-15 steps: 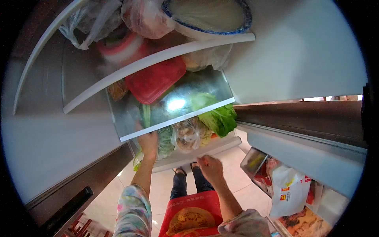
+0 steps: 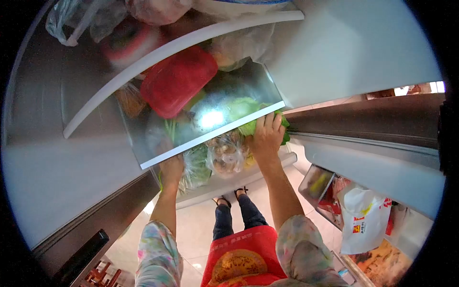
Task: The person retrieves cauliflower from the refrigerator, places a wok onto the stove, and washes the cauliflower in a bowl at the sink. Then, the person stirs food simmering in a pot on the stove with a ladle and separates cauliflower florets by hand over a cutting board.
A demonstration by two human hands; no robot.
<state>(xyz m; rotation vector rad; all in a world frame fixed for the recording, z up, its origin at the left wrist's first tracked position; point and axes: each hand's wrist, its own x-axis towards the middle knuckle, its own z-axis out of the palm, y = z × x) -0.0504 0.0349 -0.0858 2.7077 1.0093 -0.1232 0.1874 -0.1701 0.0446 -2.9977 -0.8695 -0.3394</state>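
A drawer (image 2: 222, 181) stands pulled out below a glass shelf with a white front strip (image 2: 213, 135). It holds green lettuce (image 2: 247, 128), a clear plastic bag of brownish pieces (image 2: 226, 155) and a bag of leafy greens (image 2: 195, 167). My right hand (image 2: 267, 141) rests on the lettuce at the drawer's right end, its fingers stretched out and apart. At the left end, my left hand (image 2: 170, 167) reaches beneath the shelf strip beside the bagged greens. Its fingers show only dimly through the glass, so their grip is unclear.
On the glass shelf lies a red plastic container (image 2: 179, 81). A curved shelf edge (image 2: 186, 45) crosses above it. To the right, the refrigerator door (image 2: 368, 165) is open, its racks holding a white plastic bag (image 2: 363, 220). Another dark door panel (image 2: 91, 210) stands at left.
My right hand has moved up from in front of the drawer onto the lettuce, its fingers spreading. My left hand has shifted slightly left, still beneath the glass. The view has tilted downward.
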